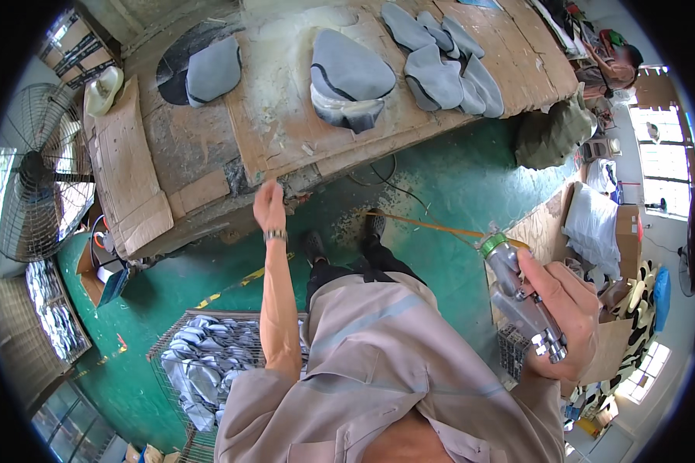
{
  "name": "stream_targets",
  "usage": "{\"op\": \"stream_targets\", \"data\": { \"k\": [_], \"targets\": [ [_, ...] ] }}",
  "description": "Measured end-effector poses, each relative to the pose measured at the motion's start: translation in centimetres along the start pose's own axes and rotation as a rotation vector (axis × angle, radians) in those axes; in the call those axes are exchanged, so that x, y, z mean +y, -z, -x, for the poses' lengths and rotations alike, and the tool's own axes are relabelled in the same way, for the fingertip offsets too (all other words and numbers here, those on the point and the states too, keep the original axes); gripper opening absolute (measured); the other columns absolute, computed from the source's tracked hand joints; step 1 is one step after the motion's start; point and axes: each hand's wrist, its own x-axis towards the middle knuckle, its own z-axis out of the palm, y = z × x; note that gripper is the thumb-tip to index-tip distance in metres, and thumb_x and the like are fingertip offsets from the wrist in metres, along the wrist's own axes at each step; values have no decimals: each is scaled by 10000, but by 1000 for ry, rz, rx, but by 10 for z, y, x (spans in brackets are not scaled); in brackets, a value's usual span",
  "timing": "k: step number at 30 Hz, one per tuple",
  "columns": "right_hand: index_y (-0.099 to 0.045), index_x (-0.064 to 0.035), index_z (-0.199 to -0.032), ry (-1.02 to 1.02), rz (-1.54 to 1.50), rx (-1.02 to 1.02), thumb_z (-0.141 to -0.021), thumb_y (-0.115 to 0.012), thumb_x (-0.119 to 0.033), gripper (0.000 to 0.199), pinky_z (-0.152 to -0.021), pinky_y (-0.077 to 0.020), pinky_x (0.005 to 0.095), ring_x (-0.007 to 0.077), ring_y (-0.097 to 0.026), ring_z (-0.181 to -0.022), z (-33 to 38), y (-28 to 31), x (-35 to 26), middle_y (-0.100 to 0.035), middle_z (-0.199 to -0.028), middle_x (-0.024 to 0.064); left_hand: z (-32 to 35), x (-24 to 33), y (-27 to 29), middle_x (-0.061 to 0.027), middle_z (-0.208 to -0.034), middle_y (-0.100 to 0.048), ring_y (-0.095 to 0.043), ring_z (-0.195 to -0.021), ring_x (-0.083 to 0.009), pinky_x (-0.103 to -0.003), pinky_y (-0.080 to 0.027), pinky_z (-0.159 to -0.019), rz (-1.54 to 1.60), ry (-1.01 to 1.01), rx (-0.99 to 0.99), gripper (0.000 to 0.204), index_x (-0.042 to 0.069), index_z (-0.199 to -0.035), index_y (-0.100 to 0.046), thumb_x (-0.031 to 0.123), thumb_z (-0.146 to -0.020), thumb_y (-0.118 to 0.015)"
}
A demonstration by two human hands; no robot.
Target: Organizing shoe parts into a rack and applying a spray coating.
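My right hand (567, 312) is wrapped around a metal spray gun (510, 270) with a green ring at its nozzle, held up at the right over the floor. My left hand (269, 207) is at the near edge of the worktable (201, 166), its fingers curled closed; what they hold, if anything, is hidden. On the table's middle lies a grey padded piece (346, 65) with a black stripe, its near end whitish. A smaller grey piece (214, 71) lies to its left on a black patch. Several more grey pieces (434, 77) overlap at the right.
A wire basket (201, 363) piled with grey-blue pieces stands at the lower left. A large fan (35, 166) is at the far left. A cable (405, 189) hangs below the table. A co-worker (618, 73) is at the far right, beyond a draped dark cover (552, 135).
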Motion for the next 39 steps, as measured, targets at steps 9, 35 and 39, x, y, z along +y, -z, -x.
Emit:
{"op": "stream_targets", "data": {
  "k": [9, 35, 39],
  "targets": [
    [-590, 59, -1368, 11, -260, 105, -742, -738, -33, 650, -555, -506, 352, 245, -637, -647, 35, 14, 99, -665, -852, 132, -153, 209, -172, -157, -1368, -623, -551, -1297, -338, -427, -430, -1093, -744, -666, -277, 401, 202, -1237, -735, 390, -882, -728],
    [-620, 36, -1351, -95, -471, 265, -719, -773, -123, 669, -556, -479, 344, 243, -634, -638, 28, 27, 275, -653, -791, 124, -131, 167, -209, -221, -1484, -517, -485, -1375, -368, -466, -382, -1143, -904, -477, -228, 556, 296, -1300, -718, 610, -841, -731],
    [-637, 18, -1344, -97, -500, 302, -735, -757, -147, 642, -565, -486, 342, 249, -645, -643, 5, 19, 280, -646, -785, 135, -140, 169, -192, -213, -1449, -540, -499, -1348, -372, -474, -407, -1124, -878, -473, -197, 514, 305, -1254, -743, 557, -808, -788]
  ]
}}
